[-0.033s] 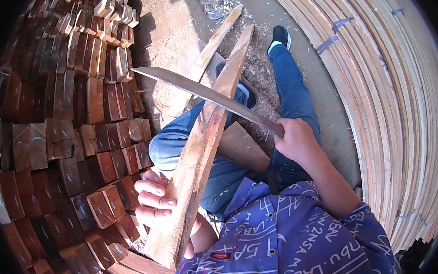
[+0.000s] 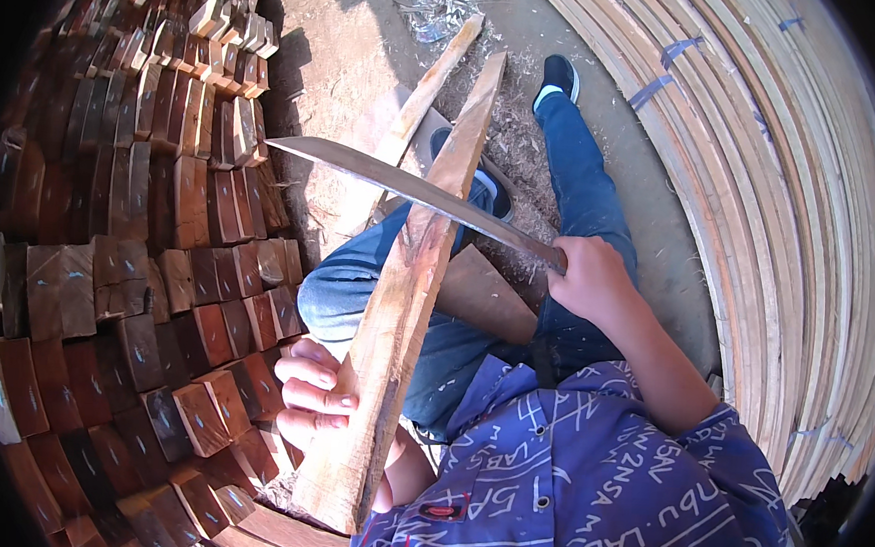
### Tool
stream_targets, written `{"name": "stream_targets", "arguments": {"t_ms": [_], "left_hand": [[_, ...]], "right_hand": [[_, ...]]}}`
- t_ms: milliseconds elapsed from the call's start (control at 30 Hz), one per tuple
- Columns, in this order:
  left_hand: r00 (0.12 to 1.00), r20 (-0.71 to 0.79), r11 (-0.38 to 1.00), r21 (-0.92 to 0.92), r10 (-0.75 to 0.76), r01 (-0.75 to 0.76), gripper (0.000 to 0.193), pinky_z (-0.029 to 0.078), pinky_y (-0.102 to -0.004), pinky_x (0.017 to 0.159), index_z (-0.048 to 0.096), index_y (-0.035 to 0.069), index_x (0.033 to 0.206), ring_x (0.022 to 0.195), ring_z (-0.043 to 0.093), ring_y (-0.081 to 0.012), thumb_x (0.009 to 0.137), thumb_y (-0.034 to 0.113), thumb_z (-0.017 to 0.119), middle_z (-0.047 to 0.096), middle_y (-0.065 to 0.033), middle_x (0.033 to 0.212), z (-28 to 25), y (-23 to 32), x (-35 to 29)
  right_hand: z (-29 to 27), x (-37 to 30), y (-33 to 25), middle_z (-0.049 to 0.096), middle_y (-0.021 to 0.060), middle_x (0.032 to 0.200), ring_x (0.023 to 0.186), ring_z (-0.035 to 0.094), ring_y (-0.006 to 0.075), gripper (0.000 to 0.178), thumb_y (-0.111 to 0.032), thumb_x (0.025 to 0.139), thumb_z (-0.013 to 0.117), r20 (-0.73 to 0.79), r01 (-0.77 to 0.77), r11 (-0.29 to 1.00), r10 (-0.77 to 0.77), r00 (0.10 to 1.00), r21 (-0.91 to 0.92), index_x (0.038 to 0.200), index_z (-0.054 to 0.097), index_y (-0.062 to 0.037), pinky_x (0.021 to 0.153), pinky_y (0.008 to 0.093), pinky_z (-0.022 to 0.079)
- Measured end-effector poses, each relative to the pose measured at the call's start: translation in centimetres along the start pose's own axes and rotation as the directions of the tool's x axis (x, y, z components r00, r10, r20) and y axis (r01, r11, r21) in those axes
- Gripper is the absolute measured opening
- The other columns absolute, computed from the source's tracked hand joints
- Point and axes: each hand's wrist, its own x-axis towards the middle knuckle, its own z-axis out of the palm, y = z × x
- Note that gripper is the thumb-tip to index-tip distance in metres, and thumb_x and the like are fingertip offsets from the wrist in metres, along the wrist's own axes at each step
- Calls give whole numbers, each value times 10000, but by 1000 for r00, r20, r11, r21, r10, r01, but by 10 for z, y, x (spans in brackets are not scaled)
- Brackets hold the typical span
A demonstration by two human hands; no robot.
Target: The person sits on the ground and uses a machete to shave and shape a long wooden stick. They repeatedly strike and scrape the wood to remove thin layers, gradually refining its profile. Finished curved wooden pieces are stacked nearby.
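A long, roughly cut wooden board (image 2: 396,301) slants from my lap up toward the far ground. My left hand (image 2: 315,396) is closed round its near end, fingers along the left edge and the thumb side partly hidden beneath. Across the board's upper half lies the long blade of a machete (image 2: 364,169), its tip pointing left. Its handle is wrapped in my right hand (image 2: 597,278), which hides most of it. A flat piece of wood (image 2: 486,297) rests between my legs, under the board.
Stacked wooden blocks (image 2: 163,337) with blue marks fill the left side. Another narrow board (image 2: 428,92) leans beyond mine. Long strapped planks (image 2: 743,192) are piled at right. Wood shavings (image 2: 529,169) litter the ground by my feet.
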Motion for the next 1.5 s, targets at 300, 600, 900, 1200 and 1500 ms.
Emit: {"name": "stream_targets", "arguments": {"t_ms": [300, 600, 900, 1200, 1500], "left_hand": [[999, -11, 978, -207, -44, 40, 496, 332, -340, 732, 479, 145, 725, 728, 474, -151, 726, 517, 807, 470, 12, 700, 7, -13, -7], [998, -30, 961, -271, 53, -59, 555, 360, -351, 724, 505, 126, 752, 721, 510, -156, 676, 583, 813, 491, -4, 708, 2, -25, -20], [986, -115, 948, -310, -117, 77, 289, 389, -345, 724, 481, 112, 719, 709, 532, -170, 879, 202, 703, 517, -32, 686, 3, -21, -18], [975, 150, 929, -356, 163, -100, 801, 336, -348, 795, 524, 175, 804, 740, 536, -133, 371, 754, 870, 552, 39, 770, -7, -28, 4], [960, 201, 930, -349, 193, -114, 777, 341, -376, 814, 565, 149, 876, 779, 587, -164, 414, 654, 933, 604, 4, 823, 9, -13, -17]], "right_hand": [[-3, -33, -20, 642, 206, 678, 655, 642, 399, 321, -305, 835, 719, 114, 18, 965, -50, 992, 263, 815, 686, 13, 614, 430, 497], [-3, -27, -23, 665, 189, 719, 718, 665, 389, 196, -197, 726, 729, -7, 190, 976, -190, 982, 104, 802, 693, -20, 668, 461, 525], [5, -11, -4, 671, 218, 769, 760, 653, 413, 227, -219, 826, 666, 5, -54, 999, 54, 999, -2, 872, 708, 0, 699, 484, 510], [5, -21, 12, 468, 15, 529, 440, 445, 148, 287, -201, 905, 667, 238, -109, 904, 8, 971, 414, 696, 535, -54, 444, 343, 351], [16, -24, 14, 394, -37, 526, 397, 404, 90, 287, -153, 906, 681, 631, -617, 324, 71, 772, 718, 775, 427, -125, 388, 289, 341]]}}
